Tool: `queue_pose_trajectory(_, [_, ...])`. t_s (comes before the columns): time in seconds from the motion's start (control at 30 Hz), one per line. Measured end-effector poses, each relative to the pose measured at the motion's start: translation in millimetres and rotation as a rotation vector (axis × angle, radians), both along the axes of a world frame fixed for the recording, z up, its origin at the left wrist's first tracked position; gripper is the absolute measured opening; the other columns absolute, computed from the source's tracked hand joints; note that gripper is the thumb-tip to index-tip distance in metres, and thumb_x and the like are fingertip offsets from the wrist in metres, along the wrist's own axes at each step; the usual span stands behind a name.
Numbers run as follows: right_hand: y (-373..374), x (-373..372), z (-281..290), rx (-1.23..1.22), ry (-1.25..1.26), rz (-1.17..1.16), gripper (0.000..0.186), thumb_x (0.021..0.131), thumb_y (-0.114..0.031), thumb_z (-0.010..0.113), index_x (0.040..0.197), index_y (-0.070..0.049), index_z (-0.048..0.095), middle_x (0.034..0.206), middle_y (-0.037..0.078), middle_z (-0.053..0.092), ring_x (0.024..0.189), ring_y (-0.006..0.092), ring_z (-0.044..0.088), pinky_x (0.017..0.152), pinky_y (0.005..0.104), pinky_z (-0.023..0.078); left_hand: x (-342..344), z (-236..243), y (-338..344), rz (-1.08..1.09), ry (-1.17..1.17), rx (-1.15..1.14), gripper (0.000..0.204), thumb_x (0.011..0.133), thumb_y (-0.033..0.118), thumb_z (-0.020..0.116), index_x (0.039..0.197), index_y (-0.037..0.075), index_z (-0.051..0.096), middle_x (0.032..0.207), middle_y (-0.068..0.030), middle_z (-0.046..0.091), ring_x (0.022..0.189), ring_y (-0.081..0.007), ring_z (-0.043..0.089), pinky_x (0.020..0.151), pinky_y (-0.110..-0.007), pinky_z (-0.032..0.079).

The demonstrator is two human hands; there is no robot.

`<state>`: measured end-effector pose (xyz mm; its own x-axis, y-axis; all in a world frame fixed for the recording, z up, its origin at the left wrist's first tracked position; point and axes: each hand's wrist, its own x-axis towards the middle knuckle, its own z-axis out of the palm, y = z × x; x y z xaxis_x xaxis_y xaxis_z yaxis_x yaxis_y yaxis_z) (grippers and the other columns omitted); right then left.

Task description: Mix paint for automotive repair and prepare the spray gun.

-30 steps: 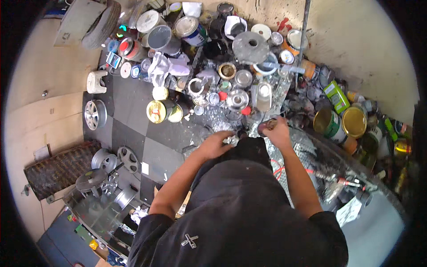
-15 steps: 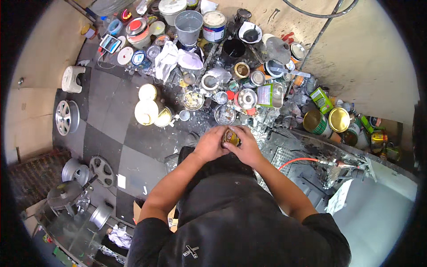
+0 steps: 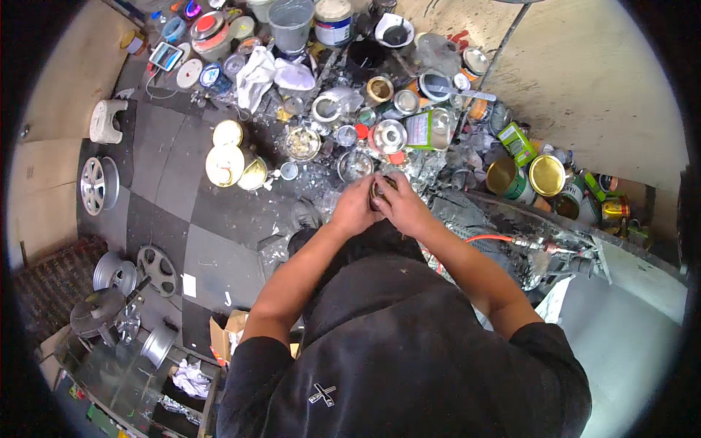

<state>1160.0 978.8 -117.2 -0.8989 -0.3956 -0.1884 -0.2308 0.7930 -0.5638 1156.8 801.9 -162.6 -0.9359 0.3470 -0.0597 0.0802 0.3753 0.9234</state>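
Observation:
Both of my hands are closed round a small round tin (image 3: pixel 380 196), dark with brownish tones, held just in front of my body. My left hand (image 3: pixel 353 209) wraps its left side. My right hand (image 3: pixel 406 212) grips the right side, its fingers over the top. Much of the tin is covered by fingers. Just beyond the hands, on the floor, stand a clear tub with residue (image 3: pixel 355 166) and a silver-topped can (image 3: pixel 388 136). A red lid (image 3: pixel 396 158) lies beside them.
Paint cans, a grey bucket (image 3: pixel 290 28) and crumpled white cloth (image 3: pixel 255 79) crowd the far floor. Gold-lidded cans (image 3: pixel 225 166) stand left of my hands. An orange hose (image 3: pixel 488 237) runs at right. Wheel rims (image 3: pixel 157 270) and a white stool (image 3: pixel 108 121) are at left.
The view has shifted, so the surroundings sit further up and left. My hands have moved slightly away from my body with the tin, and my right fingers now cover more of its top.

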Motion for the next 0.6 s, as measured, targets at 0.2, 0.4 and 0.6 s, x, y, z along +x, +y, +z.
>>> queue_pose_trajectory(0.2, [90, 12, -7, 0.041, -0.013, -0.087, 0.057, 0.098, -0.025, 0.066, 0.148, -0.002, 0.05, 0.137, 0.027, 0.047, 0.121, 0.0448, 0.057, 0.103, 0.0454, 0.05, -10, -3, 93, -0.133, -0.127, 0.067, 0.073, 0.067, 0.012, 0.087, 0.13, 0.002, 0.053, 0.116, -0.0224, 0.066, 0.109, -0.0448, 0.063, 0.092, -0.05, 0.053])
queue_pose_trajectory(0.4, [164, -6, -48, -0.015, -0.107, -0.231, 0.059, 0.094, -0.025, 0.073, 0.145, -0.004, 0.052, 0.135, 0.026, 0.05, 0.12, 0.0451, 0.057, 0.103, 0.0467, 0.049, -32, -52, 165, -0.154, -0.15, 0.109, 0.074, 0.066, 0.015, 0.088, 0.131, 0.003, 0.055, 0.121, -0.0233, 0.065, 0.11, -0.0455, 0.064, 0.097, -0.049, 0.052])
queue_pose_trajectory(0.6, [190, -15, -91, -0.191, -0.079, -0.439, 0.061, 0.09, -0.023, 0.078, 0.142, -0.002, 0.054, 0.136, 0.02, 0.056, 0.115, 0.0344, 0.063, 0.088, 0.0375, 0.059, -50, -112, 190, 0.078, 0.038, -0.072, 0.077, 0.06, 0.011, 0.092, 0.129, 0.007, 0.06, 0.124, -0.0169, 0.064, 0.122, -0.0403, 0.058, 0.105, -0.046, 0.047])
